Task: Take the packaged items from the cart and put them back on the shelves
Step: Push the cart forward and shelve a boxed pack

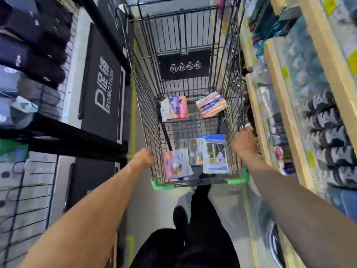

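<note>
A black wire cart (146, 105) with green corner bumpers fills the middle of the aisle. My left hand (144, 156) grips its left rim near the handle end. My right hand (244, 141) grips the right rim. Inside lie several packaged items: two pink and orange packs (174, 108) (211, 104) at the far end, a pink and white pack (176, 164) near my left hand, and a blue and white pack (214, 153) near my right hand. Wooden-edged shelves (286, 105) packed with goods run along the right.
A black display stand with a "PROMOTION" sign (102, 88) stands on the left, with dark folded goods (32, 35) hung above it. A wire rack (25, 200) is at lower left. My legs in black trousers (193, 238) are behind the cart.
</note>
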`<control>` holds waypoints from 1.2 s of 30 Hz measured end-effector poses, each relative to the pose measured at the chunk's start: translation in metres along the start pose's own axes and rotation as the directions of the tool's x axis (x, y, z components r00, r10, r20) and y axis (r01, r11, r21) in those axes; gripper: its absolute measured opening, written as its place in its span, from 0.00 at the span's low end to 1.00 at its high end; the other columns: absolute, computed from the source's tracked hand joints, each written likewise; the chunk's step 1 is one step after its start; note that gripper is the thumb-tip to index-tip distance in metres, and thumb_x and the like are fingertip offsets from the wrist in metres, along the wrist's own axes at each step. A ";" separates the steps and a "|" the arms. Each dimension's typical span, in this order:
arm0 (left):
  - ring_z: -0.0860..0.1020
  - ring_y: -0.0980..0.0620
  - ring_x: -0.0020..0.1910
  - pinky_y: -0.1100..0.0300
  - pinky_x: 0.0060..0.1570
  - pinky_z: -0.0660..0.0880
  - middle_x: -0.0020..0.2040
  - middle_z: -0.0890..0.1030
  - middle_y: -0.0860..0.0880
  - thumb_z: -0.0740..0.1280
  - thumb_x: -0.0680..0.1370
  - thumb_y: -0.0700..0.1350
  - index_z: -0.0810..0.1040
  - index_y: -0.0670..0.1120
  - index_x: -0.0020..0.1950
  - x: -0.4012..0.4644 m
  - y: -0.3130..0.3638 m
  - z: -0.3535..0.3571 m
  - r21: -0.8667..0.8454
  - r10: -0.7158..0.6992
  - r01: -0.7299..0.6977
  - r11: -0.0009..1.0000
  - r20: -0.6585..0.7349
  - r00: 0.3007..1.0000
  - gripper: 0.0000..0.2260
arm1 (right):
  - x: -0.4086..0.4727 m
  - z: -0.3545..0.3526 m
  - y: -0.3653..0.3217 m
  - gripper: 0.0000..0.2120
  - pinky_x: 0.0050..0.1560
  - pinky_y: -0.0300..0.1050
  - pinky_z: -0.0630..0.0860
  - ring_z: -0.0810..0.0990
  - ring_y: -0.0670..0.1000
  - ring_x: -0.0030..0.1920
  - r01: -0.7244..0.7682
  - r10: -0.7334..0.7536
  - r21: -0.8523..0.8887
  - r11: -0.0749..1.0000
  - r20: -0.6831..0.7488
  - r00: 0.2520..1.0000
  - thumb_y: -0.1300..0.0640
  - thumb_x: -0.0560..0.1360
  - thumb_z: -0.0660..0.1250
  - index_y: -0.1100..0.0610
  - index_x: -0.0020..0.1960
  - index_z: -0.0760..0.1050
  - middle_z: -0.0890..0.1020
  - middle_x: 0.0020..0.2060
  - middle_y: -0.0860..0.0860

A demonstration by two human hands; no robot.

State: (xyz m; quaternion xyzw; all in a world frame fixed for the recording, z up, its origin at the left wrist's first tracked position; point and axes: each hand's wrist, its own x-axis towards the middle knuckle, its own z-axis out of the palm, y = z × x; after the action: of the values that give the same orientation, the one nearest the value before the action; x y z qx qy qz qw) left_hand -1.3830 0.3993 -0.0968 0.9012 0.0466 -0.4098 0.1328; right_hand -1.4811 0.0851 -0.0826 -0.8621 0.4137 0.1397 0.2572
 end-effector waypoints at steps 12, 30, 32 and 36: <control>0.72 0.40 0.71 0.52 0.70 0.71 0.74 0.71 0.41 0.59 0.80 0.35 0.62 0.46 0.80 -0.075 -0.083 0.090 -0.053 0.013 -0.008 0.999 0.079 0.997 0.27 | -0.064 0.026 0.061 0.23 0.70 0.56 0.69 0.69 0.64 0.70 0.064 -0.050 -0.150 0.987 0.091 0.995 0.68 0.75 0.63 0.65 0.70 0.69 0.68 0.71 0.63; 0.78 0.42 0.64 0.51 0.67 0.73 0.65 0.80 0.44 0.60 0.78 0.40 0.78 0.46 0.67 -0.226 -0.221 0.201 0.004 -0.028 0.028 1.000 0.078 0.997 0.19 | -0.304 0.103 0.174 0.18 0.57 0.52 0.77 0.79 0.63 0.56 -0.047 0.044 -0.086 0.995 -0.039 0.998 0.60 0.75 0.70 0.65 0.62 0.74 0.73 0.63 0.62; 0.79 0.43 0.63 0.52 0.67 0.74 0.63 0.82 0.45 0.60 0.77 0.41 0.80 0.46 0.65 -0.238 -0.232 0.210 0.034 0.010 -0.012 0.999 0.054 0.999 0.18 | -0.325 0.109 0.186 0.16 0.54 0.49 0.74 0.77 0.63 0.57 -0.067 0.063 -0.088 0.994 -0.051 0.997 0.61 0.75 0.68 0.67 0.60 0.73 0.72 0.63 0.62; 0.81 0.45 0.58 0.53 0.60 0.78 0.61 0.83 0.47 0.60 0.78 0.43 0.82 0.47 0.61 -0.268 -0.262 0.226 0.170 0.038 -0.057 0.984 0.114 0.993 0.16 | -0.374 0.119 0.209 0.22 0.63 0.50 0.70 0.71 0.61 0.66 -0.136 0.139 -0.129 0.982 0.019 0.990 0.60 0.76 0.66 0.66 0.67 0.68 0.67 0.69 0.60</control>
State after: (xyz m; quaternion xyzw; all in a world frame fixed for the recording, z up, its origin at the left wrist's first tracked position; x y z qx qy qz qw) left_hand -1.7745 0.5947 -0.0906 0.8861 -0.0181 -0.4583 0.0663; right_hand -1.8803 0.2820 -0.0803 -0.8440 0.4588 0.1954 0.1973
